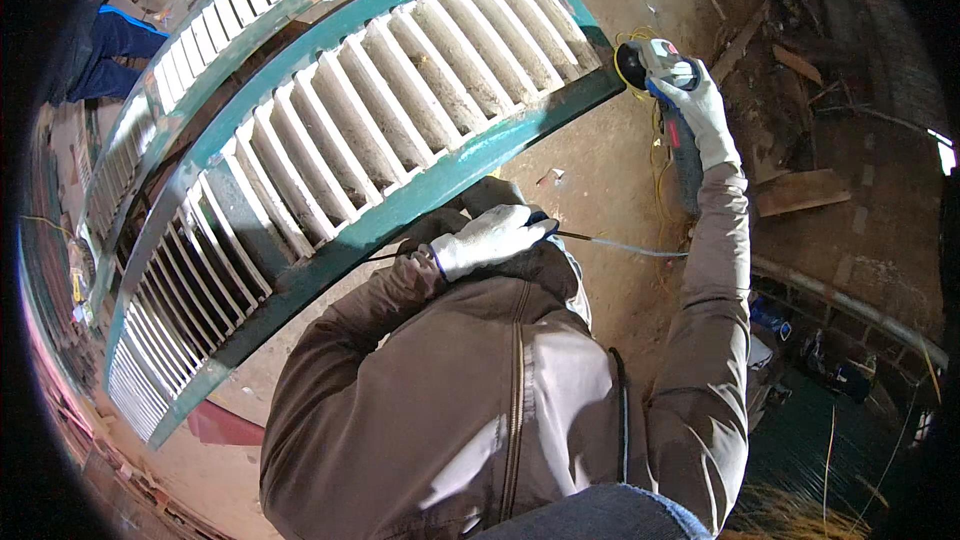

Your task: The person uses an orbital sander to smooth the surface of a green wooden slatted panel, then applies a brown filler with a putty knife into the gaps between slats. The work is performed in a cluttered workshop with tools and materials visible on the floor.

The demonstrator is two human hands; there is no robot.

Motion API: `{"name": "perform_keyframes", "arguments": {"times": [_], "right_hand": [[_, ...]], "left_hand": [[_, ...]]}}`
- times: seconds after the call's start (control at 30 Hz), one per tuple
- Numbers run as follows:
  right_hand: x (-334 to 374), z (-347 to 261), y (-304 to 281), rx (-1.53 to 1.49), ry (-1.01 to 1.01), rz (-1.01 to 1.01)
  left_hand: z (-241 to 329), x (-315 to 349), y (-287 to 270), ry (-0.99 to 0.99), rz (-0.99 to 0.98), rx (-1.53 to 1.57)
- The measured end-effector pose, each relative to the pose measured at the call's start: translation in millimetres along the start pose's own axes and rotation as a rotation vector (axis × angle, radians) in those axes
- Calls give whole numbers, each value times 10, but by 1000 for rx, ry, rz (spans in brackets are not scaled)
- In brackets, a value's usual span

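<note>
In my raised right hand [697, 105], in a white glove, is an angle grinder [664, 60] with a round dark disc. The disc is by the far right end of a green shutter [455, 172] with pale slats; whether it touches the wood I cannot tell. My gloved left hand [490, 240] is near my chest, below the shutter's near edge, its fingers curled round a thin cord [632, 246]. The cord runs to the right towards my right arm, dark by the hand and pale farther along.
A second slatted green shutter [205, 35] lies beyond the first, at the left. Past it, a person's dark blue clothing [105, 55] shows. A yellow cord [660, 180] trails on the brown floor. Wood pieces [800, 192] lie at the right, and a red panel [222, 425] at the lower left.
</note>
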State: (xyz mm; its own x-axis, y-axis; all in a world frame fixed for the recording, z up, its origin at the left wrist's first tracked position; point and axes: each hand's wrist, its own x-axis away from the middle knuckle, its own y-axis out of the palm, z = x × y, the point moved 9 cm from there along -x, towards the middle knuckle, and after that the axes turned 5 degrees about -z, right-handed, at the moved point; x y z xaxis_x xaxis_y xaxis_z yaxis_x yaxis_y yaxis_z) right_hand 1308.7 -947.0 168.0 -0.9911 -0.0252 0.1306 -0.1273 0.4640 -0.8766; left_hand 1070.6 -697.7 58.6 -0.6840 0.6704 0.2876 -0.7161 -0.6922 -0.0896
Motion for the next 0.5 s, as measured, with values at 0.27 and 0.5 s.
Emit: {"name": "perform_keyframes", "arguments": {"times": [0.27,0.5], "right_hand": [[16,-160,64,-57,-15,-29],[-100,-4,8,-62,37,-41]], "left_hand": [[-86,-41,-6,9,-37,2],[-9,-19,-58,-110,-73,-18]]}}
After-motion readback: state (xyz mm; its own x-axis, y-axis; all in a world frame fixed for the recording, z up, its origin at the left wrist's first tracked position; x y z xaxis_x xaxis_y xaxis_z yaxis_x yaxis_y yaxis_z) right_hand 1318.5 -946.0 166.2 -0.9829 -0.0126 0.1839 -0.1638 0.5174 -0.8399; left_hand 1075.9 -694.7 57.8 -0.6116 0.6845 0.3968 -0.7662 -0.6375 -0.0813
